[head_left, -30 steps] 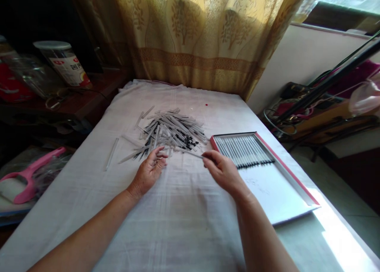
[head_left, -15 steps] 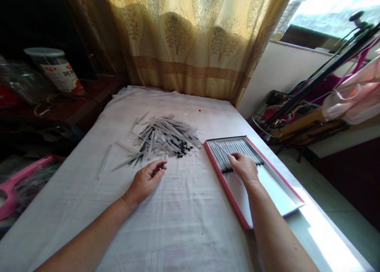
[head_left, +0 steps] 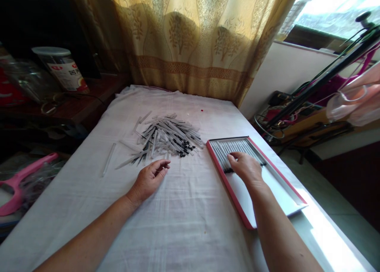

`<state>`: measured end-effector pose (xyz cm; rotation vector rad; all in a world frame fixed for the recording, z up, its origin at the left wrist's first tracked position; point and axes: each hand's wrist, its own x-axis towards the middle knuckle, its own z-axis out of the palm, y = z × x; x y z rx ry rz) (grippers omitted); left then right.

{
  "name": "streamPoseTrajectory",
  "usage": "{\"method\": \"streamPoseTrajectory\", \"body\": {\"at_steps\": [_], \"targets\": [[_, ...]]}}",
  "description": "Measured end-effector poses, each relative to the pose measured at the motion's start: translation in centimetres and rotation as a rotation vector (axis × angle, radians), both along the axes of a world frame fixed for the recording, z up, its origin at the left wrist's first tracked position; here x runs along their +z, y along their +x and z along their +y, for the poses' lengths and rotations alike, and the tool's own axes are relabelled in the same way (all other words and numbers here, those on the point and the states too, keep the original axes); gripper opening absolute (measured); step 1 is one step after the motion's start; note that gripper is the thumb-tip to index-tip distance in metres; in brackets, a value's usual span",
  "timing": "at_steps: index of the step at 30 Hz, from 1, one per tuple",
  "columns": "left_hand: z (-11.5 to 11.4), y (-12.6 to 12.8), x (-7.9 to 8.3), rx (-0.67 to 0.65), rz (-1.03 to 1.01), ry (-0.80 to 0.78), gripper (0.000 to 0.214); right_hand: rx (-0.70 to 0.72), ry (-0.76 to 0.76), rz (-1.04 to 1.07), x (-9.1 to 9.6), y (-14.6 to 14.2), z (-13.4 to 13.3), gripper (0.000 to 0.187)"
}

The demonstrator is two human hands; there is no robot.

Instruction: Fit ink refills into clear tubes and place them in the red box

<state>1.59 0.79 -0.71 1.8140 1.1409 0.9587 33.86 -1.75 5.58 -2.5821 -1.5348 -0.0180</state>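
My right hand (head_left: 245, 168) reaches into a shallow red-rimmed box (head_left: 227, 191), its fingers pinched together on a slim, clear pen with a dark end. Most of that pen is hidden under the hand. Similar pens (head_left: 237, 146) lie side by side in a row across the box's far part, dark ends toward me. My left hand (head_left: 151, 179) rests on the white cloth with fingers loosely curled and the thumb apart, nothing visible in it. Just beyond its fingertips spreads a heap of loose clear tubes and black pen parts (head_left: 169, 135).
One clear tube (head_left: 109, 160) lies apart at left. A tiny red piece (head_left: 202, 110) sits on the far cloth. A dark shelf at left bears a lidded jar (head_left: 63, 72); below it is a pink handle (head_left: 28, 177). A curtain (head_left: 184, 38) hangs behind the table.
The pen at my right hand, slanted across the row before, now lies about in line with the others. My left hand has hardly moved; the view has shifted slightly.
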Motion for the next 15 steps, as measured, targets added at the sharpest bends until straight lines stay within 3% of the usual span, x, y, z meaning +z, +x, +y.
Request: {"method": "streamPoseTrajectory", "body": {"at_steps": [4,8,11,15], "targets": [[0.0,0.0,0.0,-0.006,-0.002,-0.01,0.031,0.17,0.141,0.075,1.2,-3.6,1.2,0.031],[0.0,0.0,0.2,-0.007,-0.001,0.002,0.029,0.434,0.113,0.182,0.5,-9.1,3.2,0.026],[0.0,0.0,0.3,-0.014,-0.003,0.008,0.028,0.46,0.081,0.167,-0.8,-12.1,4.5,0.027],[0.1,0.0,0.2,-0.025,-0.009,-0.001,0.028,0.427,0.014,0.12,-2.1,-13.7,5.4,0.027]]}}
